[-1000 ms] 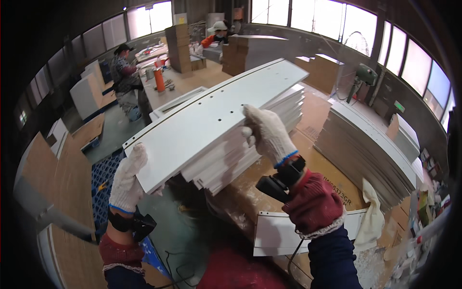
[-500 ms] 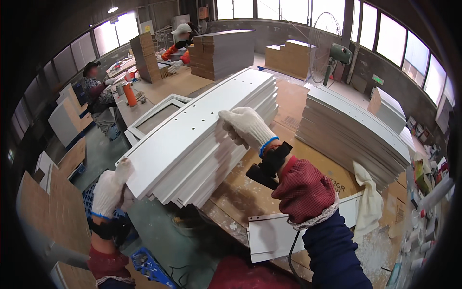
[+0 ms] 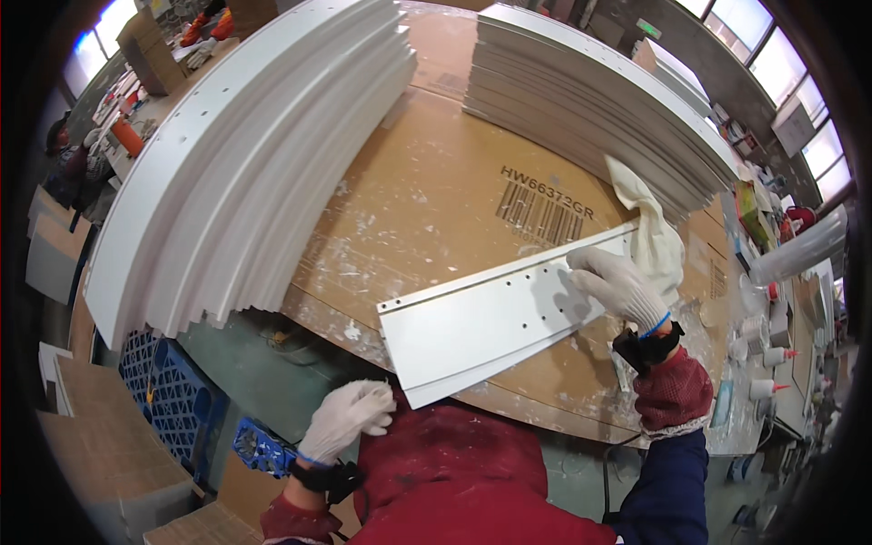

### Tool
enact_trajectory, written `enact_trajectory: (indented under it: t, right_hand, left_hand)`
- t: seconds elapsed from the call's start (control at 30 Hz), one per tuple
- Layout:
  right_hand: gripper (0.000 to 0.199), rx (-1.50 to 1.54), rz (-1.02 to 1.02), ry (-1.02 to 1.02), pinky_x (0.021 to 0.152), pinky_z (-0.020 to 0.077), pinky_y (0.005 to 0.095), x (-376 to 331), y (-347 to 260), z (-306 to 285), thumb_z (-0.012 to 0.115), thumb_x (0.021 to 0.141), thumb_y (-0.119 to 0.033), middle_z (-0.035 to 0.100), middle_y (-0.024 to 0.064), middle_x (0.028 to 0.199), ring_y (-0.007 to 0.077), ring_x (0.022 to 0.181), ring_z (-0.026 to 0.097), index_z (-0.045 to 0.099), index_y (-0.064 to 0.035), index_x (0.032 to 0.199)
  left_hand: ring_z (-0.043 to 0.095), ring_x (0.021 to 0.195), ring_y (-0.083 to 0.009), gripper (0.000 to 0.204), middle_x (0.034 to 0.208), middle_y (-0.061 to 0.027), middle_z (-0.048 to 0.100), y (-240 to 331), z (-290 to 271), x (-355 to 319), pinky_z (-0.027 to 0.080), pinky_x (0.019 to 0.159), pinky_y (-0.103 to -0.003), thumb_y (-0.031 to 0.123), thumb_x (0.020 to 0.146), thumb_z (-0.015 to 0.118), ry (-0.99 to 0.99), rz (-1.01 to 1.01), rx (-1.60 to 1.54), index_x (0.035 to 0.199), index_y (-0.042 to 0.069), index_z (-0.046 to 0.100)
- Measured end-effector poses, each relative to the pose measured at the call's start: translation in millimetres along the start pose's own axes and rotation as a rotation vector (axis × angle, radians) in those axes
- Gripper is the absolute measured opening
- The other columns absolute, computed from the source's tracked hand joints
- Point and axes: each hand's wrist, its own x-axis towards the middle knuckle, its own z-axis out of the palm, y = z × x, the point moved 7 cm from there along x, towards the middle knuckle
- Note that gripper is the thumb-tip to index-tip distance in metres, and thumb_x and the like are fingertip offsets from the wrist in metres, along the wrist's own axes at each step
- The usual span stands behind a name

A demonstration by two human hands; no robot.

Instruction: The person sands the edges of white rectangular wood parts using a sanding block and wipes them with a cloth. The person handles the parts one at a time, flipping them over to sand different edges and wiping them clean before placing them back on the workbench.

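A white panel (image 3: 481, 327) with several small drilled holes and a grooved long edge lies on the brown cardboard, its near left end jutting past the table edge. Over its right half hovers my right hand (image 3: 622, 286) in a white knit glove, fingers loosely bent and nothing visible in them; its shadow falls on the panel. My left hand (image 3: 350, 420), also gloved, is off the table beside the panel's near left corner, apart from it, with fingers loosely curled and empty. An off-white cloth (image 3: 656, 241) lies by the panel's right end.
Tall stacks of white panels stand at left (image 3: 300, 136) and back right (image 3: 581, 100). Blue plastic crates (image 3: 177, 400) and brown boards (image 3: 100, 463) are on the floor at left. Glue bottles (image 3: 772, 389) crowd the right side. Co-workers are at the far left.
Both hands have left the top panel of the left stack. The right moved over the loose panel, the left down near my apron. My view has turned down and right.
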Motion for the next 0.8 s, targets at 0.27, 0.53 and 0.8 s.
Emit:
enact_trajectory:
  t: [0.27,0.53,0.8]
  right_hand:
    - [0.026,-0.318,0.197,0.186,0.078,0.0451,0.0423,-43,119,-61,0.054,0.083,-0.030,0.061,0.0161,0.084,0.0336,0.087,0.060,0.057,-0.0051,0.089]
    - [0.024,-0.439,0.395,0.416,0.078,0.0440,0.0471,-36,232,-104,0.048,0.086,-0.029,0.064,0.0196,0.085,0.0384,0.088,0.061,0.056,-0.0074,0.093]
    - [0.024,-0.419,0.298,0.374,0.080,0.0446,0.0472,-23,214,-92,0.050,0.085,-0.030,0.062,0.0166,0.096,0.0380,0.095,0.059,0.057,-0.0083,0.095]
  left_hand:
    - [0.060,0.062,-0.0100,0.036,0.071,-0.0035,0.063,38,14,23,0.050,0.057,-0.027,0.032,0.077,0.075,0.498,0.192,0.472,0.090,0.001,0.062]
    - [0.059,0.067,-0.0089,0.038,0.079,-0.0041,0.064,40,29,16,0.051,0.059,-0.024,0.024,0.079,0.074,0.509,0.245,0.329,0.105,0.000,0.061]
    - [0.054,0.067,-0.0071,0.035,0.086,-0.0018,0.063,25,19,25,0.046,0.060,-0.022,0.021,0.080,0.068,0.376,0.272,0.067,0.105,-0.003,0.062]
